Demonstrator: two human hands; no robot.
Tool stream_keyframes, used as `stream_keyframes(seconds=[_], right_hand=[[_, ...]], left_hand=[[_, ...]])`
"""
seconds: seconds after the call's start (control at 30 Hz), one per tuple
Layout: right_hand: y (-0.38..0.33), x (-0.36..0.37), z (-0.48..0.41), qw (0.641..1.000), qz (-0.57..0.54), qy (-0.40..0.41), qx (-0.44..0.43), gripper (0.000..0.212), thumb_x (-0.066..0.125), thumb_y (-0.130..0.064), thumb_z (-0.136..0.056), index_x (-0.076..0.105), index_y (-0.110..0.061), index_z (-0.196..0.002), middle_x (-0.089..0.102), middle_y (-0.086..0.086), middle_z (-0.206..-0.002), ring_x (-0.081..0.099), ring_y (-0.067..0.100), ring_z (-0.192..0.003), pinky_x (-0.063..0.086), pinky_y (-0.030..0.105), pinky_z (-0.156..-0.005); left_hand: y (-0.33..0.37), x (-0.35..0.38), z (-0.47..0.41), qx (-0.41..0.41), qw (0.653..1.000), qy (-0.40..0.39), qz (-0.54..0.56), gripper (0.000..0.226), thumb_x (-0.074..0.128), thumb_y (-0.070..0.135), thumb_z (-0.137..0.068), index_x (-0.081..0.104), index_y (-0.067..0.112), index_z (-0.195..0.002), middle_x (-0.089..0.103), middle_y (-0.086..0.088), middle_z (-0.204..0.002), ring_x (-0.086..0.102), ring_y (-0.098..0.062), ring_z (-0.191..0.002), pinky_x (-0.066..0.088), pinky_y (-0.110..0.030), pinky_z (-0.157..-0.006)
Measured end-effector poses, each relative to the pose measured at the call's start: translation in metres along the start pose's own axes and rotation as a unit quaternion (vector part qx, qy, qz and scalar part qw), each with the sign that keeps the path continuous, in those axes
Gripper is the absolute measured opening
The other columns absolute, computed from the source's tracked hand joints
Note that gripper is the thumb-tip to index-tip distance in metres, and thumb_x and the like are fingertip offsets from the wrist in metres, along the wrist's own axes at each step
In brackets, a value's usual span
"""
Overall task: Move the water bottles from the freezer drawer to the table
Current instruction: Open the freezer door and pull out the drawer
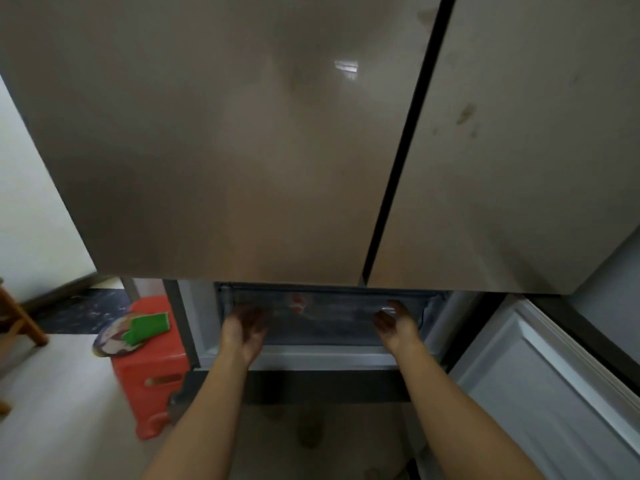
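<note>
Both our left hand (244, 329) and right hand (394, 323) at the freezer drawer (329, 325) front, grip we cannot tell, reddish blurs (298, 303) inside

Readable text: I can make out none anywhere in this view.
Red plastic stool (149, 372) at 8 o'clock: a small gold label on its side, too blurred for me to read.

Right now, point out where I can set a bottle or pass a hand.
Bare floor between stool and chair. The drawer front is free between left hand and right hand. Crowded: stool top, under a plate and a green item.
</note>
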State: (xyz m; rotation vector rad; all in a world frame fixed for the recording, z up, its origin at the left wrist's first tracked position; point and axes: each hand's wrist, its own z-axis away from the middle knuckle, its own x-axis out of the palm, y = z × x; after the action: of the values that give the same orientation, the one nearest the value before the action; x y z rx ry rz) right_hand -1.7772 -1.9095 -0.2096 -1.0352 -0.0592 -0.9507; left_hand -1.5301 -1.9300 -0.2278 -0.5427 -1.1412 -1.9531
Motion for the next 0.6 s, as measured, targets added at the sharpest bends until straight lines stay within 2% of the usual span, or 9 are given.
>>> stream_keyframes(seconds=[0.07, 0.1, 0.2, 0.27, 0.37, 0.43, 0.5, 0.53, 0.6], right_hand=[[-0.008, 0.002, -0.011, 0.999, -0.041, -0.01, 0.02, 0.017, 0.041, -0.017, -0.099, 0.054, -0.008, -0.094, 0.048, 0.02, -0.118, 0.053, 0.037, -0.107, 0.046, 0.03, -0.09], [-0.011, 0.001, -0.017, 0.997, -0.065, -0.017, 0.032, 0.017, 0.04, -0.018, -0.099, 0.052, -0.008, -0.092, 0.045, 0.02, -0.122, 0.049, 0.037, -0.114, 0.04, 0.034, -0.097], [-0.015, -0.001, -0.027, 0.984, -0.159, -0.049, 0.066, 0.016, 0.04, -0.016, -0.098, 0.049, -0.007, -0.087, 0.056, 0.016, -0.1, 0.052, 0.032, -0.092, 0.039, 0.035, -0.096], [-0.013, -0.009, -0.03, 0.98, -0.169, -0.063, 0.087, 0.018, 0.039, -0.016, -0.097, 0.053, -0.007, -0.102, 0.063, 0.015, -0.1, 0.053, 0.033, -0.104, 0.043, 0.033, -0.094], [-0.01, -0.018, -0.028, 0.986, -0.11, -0.092, 0.083, 0.041, 0.031, -0.015, -0.098, 0.038, -0.007, -0.138, 0.037, 0.011, -0.146, 0.033, 0.03, -0.136, 0.036, 0.038, -0.096], [-0.014, -0.018, -0.022, 0.985, -0.111, -0.102, 0.081, 0.049, 0.027, -0.012, -0.098, 0.019, -0.008, -0.146, 0.025, 0.015, -0.151, 0.028, 0.031, -0.139, 0.034, 0.037, -0.095], [-0.018, -0.015, -0.015, 0.985, -0.114, -0.099, 0.079, 0.049, 0.025, -0.009, -0.099, 0.016, -0.008, -0.147, 0.023, 0.016, -0.152, 0.026, 0.03, -0.14, 0.028, 0.036, -0.104], [-0.018, -0.015, -0.011, 0.986, -0.114, -0.094, 0.075, 0.049, 0.025, -0.007, -0.098, 0.016, -0.008, -0.146, 0.022, 0.015, -0.152, 0.024, 0.029, -0.14, 0.027, 0.036, -0.105], [-0.016, -0.018, -0.007, 0.987, -0.113, -0.088, 0.078, 0.049, 0.028, -0.005, -0.097, 0.021, -0.009, -0.146, 0.024, 0.015, -0.152, 0.026, 0.029, -0.14, 0.028, 0.037, -0.104]], left_hand=[[0.0, 0.007, -0.003, 0.012, 1.0, -0.003, 0.028, 0.022, 0.034, 0.011, -0.097, 0.048, 0.009, -0.081, 0.054, -0.016, -0.088, 0.052, -0.029, -0.079, 0.055, -0.038, -0.07], [0.001, 0.009, -0.005, 0.009, 0.999, -0.003, 0.041, 0.02, 0.033, 0.012, -0.098, 0.048, 0.008, -0.084, 0.052, -0.019, -0.1, 0.053, -0.032, -0.088, 0.054, -0.04, -0.074], [-0.002, 0.007, -0.011, -0.002, 0.997, -0.005, 0.074, 0.02, 0.03, 0.015, -0.098, 0.049, 0.007, -0.097, 0.043, -0.02, -0.127, 0.046, -0.035, -0.119, 0.045, -0.044, -0.088], [-0.007, 0.006, -0.014, -0.001, 0.995, -0.005, 0.095, 0.028, 0.027, 0.017, -0.099, 0.047, 0.008, -0.118, 0.039, -0.017, -0.139, 0.039, -0.032, -0.129, 0.039, -0.044, -0.095], [-0.008, 0.009, -0.011, 0.003, 0.996, 0.0, 0.086, 0.028, 0.024, 0.017, -0.1, 0.049, 0.013, -0.112, 0.038, -0.013, -0.141, 0.041, -0.029, -0.128, 0.042, -0.041, -0.091], [-0.007, 0.01, -0.009, -0.003, 0.998, 0.004, 0.063, 0.028, 0.023, 0.019, -0.1, 0.049, 0.013, -0.11, 0.038, -0.012, -0.141, 0.034, -0.027, -0.134, 0.032, -0.039, -0.097], [-0.005, 0.012, -0.005, -0.01, 0.999, 0.001, 0.041, 0.027, 0.024, 0.019, -0.1, 0.047, 0.014, -0.113, 0.046, -0.013, -0.13, 0.039, -0.027, -0.13, 0.032, -0.038, -0.095], [-0.005, 0.013, -0.003, -0.012, 0.999, 0.002, 0.033, 0.027, 0.025, 0.017, -0.1, 0.048, 0.012, -0.112, 0.051, -0.013, -0.119, 0.045, -0.028, -0.121, 0.036, -0.038, -0.091], [-0.006, 0.012, 0.001, -0.013, 0.999, -0.001, 0.029, 0.023, 0.027, 0.014, -0.098, 0.049, 0.011, -0.09, 0.052, -0.01, -0.093, 0.053, -0.026, -0.091, 0.051, -0.037, -0.071]])
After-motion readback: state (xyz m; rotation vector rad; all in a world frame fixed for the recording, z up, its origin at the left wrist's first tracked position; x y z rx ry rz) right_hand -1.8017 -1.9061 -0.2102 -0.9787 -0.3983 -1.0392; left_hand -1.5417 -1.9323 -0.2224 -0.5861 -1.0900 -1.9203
